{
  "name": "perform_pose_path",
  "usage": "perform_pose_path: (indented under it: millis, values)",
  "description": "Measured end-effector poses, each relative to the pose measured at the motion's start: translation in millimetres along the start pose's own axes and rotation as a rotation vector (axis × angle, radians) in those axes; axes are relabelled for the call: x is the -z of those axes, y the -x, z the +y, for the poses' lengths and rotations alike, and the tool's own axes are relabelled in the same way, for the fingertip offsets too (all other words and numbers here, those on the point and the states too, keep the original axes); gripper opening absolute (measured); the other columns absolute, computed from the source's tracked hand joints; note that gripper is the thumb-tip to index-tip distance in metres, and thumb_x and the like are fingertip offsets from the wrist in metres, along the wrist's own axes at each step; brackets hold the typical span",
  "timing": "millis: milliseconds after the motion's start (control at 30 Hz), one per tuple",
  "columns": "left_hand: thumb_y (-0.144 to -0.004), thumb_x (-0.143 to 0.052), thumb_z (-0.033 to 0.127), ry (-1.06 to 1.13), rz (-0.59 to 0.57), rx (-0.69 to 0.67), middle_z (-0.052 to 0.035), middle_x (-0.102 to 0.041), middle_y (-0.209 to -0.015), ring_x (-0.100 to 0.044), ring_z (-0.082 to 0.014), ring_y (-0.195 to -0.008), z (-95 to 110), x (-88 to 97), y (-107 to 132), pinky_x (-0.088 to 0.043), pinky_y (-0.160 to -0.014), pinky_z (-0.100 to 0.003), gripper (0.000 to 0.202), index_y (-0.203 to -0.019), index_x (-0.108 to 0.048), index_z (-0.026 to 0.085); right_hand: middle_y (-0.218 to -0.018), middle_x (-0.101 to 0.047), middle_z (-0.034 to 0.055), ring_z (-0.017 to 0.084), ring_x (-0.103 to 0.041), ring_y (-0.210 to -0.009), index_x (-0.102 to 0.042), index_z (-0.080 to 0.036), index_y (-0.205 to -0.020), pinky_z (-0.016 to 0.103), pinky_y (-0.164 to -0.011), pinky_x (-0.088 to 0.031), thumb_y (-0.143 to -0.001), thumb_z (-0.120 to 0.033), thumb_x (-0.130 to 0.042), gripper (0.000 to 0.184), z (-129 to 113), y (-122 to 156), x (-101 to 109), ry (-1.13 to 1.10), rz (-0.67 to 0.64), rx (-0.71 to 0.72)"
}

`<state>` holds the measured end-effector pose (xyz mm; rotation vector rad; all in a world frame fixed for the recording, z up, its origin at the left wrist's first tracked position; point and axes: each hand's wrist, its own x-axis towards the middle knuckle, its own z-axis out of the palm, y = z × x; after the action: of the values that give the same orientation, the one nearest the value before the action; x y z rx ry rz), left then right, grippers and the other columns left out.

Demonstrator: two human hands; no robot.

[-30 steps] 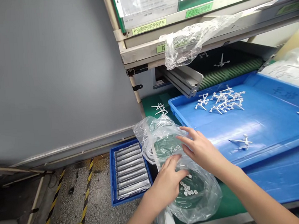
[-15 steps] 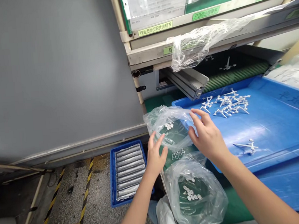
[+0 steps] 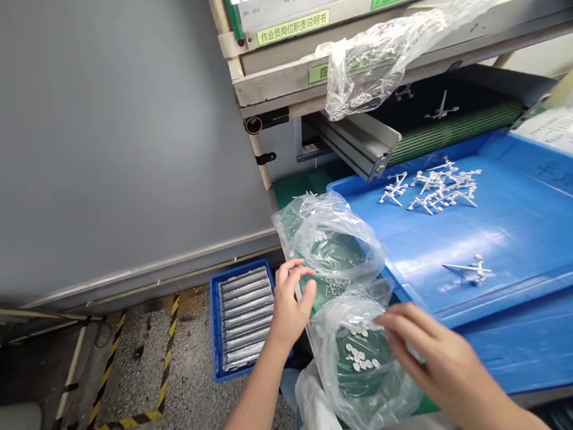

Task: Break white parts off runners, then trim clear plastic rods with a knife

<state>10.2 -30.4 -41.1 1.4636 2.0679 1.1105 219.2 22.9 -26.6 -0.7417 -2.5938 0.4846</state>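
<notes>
Two clear plastic bags stand with their mouths spread open on the green bench top. The far bag has a few small white parts inside. In the near bag lie several small round white pieces. My left hand is beside the far bag's front left side, fingers apart and holding nothing. At the right rim of the near bag is my right hand, slightly blurred, fingers stretched over its opening with nothing seen in them. Whether it touches the film I cannot tell.
A blue tray on the right holds white moulded sprues. Behind it runs a green conveyor belt with a metal rail. A plastic bag hangs from the shelf. On the floor sits a blue crate of silvery rolls.
My right hand has left the far bag's rim and moved down to the near bag. My left hand has drawn back slightly from the far bag. The view has shifted a little.
</notes>
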Motion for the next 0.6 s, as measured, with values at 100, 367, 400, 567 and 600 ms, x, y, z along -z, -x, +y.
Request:
perform_pose_path:
  millis: [100, 367, 400, 567, 600]
  values:
    - [-0.077, -0.059, 0.027, 0.025, -0.287, -0.149, -0.0071, -0.033, -0.139, -0.032, -0.0257, -0.128, 21, 4.4, 23, -0.034, -0.102, -0.042, 0.024, -0.101, -0.059, 0.024, -0.068, -0.059, 0.0034, 0.014, -0.061, -0.051, -0.057, -0.018, -0.078, 0.023, -0.046, -0.047, -0.087, -0.01, -0.036, 0.023, -3, 21, -34, 0.149, -0.267, -0.014]
    - [-0.076, -0.034, -0.005, -0.005, -0.408, -0.216, -0.0083, -0.033, -0.142, -0.032, -0.0187, -0.13, 21, -14.4, 35, -0.033, -0.105, -0.036, 0.056, -0.122, -0.049, 0.024, -0.062, -0.067, 0.0091, 0.021, -0.065, -0.047, -0.061, -0.01, -0.086, 0.024, -0.036, -0.041, -0.081, -0.003, -0.048, 0.016, 7, 16, -72, 0.366, -0.327, -0.149]
    - [-0.075, -0.034, -0.006, -0.004, -0.41, -0.227, -0.0086, -0.034, -0.141, -0.032, -0.0188, -0.129, 21, -14.6, 34, -0.033, -0.105, -0.036, 0.057, -0.122, -0.049, 0.023, -0.062, -0.067, 0.0088, 0.021, -0.066, -0.048, -0.061, -0.01, -0.084, 0.024, -0.037, -0.042, -0.08, -0.001, -0.048, 0.017, 7, 13, -72, 0.377, -0.33, -0.156]
    - [-0.071, -0.033, -0.008, -0.023, -0.425, -0.254, -0.0112, -0.037, -0.138, -0.034, -0.0188, -0.129, 25, -11.1, 33, -0.031, -0.106, -0.033, 0.06, -0.122, -0.051, 0.019, -0.064, -0.068, 0.0082, 0.02, -0.066, -0.051, -0.061, -0.011, -0.085, 0.025, -0.042, -0.045, -0.075, 0.008, -0.043, 0.028, 11, 11, -69, 0.401, -0.314, -0.17]
    - [-0.071, -0.033, -0.009, -0.029, -0.424, -0.255, -0.0115, -0.036, -0.138, -0.034, -0.0191, -0.128, 26, -10.7, 34, -0.031, -0.106, -0.033, 0.061, -0.122, -0.051, 0.019, -0.065, -0.068, 0.0088, 0.02, -0.066, -0.05, -0.061, -0.011, -0.087, 0.025, -0.042, -0.045, -0.076, 0.006, -0.042, 0.028, 13, 13, -67, 0.401, -0.306, -0.167]
